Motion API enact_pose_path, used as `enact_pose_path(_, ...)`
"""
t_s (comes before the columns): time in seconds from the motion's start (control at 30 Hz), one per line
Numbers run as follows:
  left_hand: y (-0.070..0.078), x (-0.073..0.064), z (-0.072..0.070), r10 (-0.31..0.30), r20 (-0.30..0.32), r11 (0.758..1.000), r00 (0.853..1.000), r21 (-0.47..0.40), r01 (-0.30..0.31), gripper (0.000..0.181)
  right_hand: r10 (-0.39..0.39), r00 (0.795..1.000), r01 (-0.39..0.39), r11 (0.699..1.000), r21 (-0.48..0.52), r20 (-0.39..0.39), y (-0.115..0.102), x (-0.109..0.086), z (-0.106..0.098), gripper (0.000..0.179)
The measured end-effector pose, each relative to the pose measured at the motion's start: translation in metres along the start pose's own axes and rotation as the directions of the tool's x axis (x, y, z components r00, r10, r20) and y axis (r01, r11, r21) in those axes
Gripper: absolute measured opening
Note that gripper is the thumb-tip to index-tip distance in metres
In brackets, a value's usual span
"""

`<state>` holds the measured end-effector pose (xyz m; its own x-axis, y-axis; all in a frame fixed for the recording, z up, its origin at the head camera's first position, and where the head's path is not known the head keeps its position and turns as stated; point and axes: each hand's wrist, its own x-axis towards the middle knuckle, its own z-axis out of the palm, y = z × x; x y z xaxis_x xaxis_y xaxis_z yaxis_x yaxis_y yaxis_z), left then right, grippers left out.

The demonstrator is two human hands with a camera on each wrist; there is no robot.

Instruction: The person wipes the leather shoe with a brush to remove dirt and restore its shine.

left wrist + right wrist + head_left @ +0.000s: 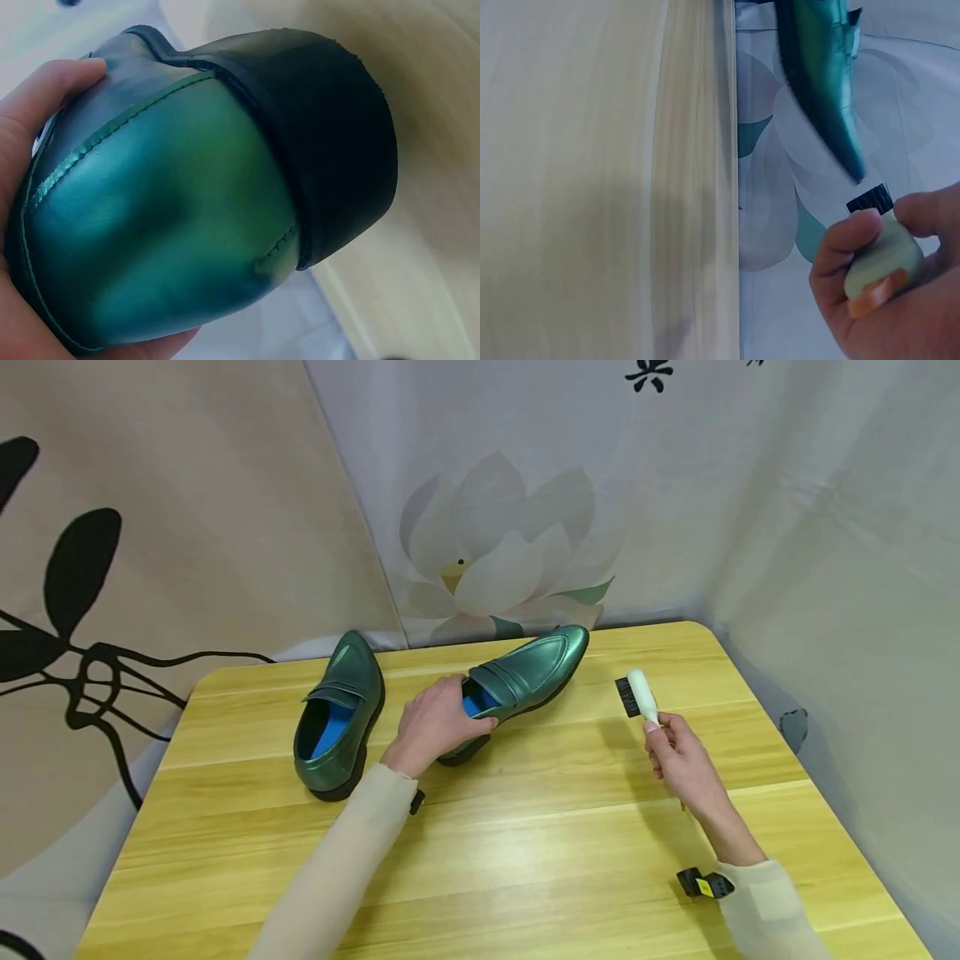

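My left hand grips the rear of a shiny green loafer with a blue insole, its toe pointing to the far right. In the left wrist view, thumb and fingers wrap the heel counter, and the black heel faces right, raised off the wood. My right hand holds a brush by its pale handle, the black bristles turned left toward the shoe. An orange loop hangs at the handle's end. The brush and the loafer are apart.
The matching green loafer stands on the wooden table, left of my left hand. Behind the table hangs a pale cloth with a printed flower. Another cloth wall borders the right side.
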<state>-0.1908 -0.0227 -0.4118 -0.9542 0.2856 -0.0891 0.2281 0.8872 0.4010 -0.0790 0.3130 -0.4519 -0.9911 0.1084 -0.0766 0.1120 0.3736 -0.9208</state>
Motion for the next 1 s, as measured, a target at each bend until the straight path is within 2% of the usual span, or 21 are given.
enact_pose_path(0.3,-0.029,-0.036,-0.047,-0.059,-0.078,0.991,0.995,-0.125,0.049,0.099,-0.018,1.000,0.018,1.000,-0.010,0.014,-0.005,0.007,0.004,0.051)
enact_pose_path(0.63,-0.069,-0.077,-0.094,-0.153,-0.178,0.964,0.972,-0.243,0.107,0.099,-0.029,0.998,0.029,1.000,-0.003,0.047,-0.009,0.011,0.008,0.051)
enact_pose_path(0.73,-0.083,-0.085,-0.108,-0.189,-0.210,0.955,0.959,-0.268,0.129,0.098,-0.028,0.999,0.027,1.000,0.005,0.046,-0.009,0.011,0.010,0.051)
enact_pose_path(0.87,-0.105,-0.097,-0.124,-0.270,-0.222,0.936,0.937,-0.291,0.200,0.100,-0.025,0.999,0.024,1.000,0.011,0.044,-0.010,0.012,0.010,0.052)
enact_pose_path(1.0,-0.129,-0.108,-0.134,-0.354,-0.222,0.900,0.909,-0.345,0.266,0.101,-0.021,0.999,0.020,1.000,0.007,0.047,-0.008,0.011,0.011,0.053)
